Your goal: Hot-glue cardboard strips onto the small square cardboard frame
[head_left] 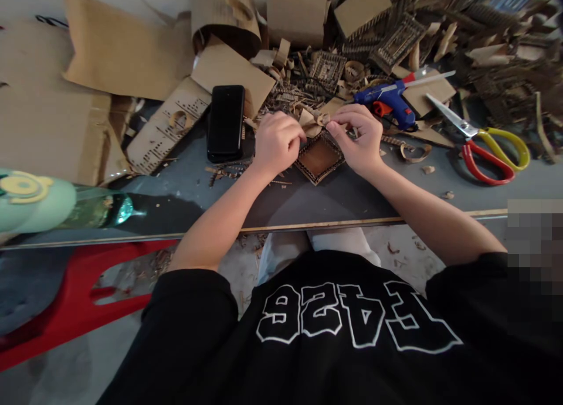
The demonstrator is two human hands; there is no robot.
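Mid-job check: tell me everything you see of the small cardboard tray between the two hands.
The small cardboard tray is shallow and looks square, with a smooth brown floor and low walls showing corrugated edges. It lies open side up on the grey tabletop, one corner toward the near edge. The left hand is at its left side, the right hand at its right; contact is unclear.

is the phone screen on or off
Off, it appears: the phone on the table shows a plain black face with nothing lit. Whether it is powered down, I cannot tell.
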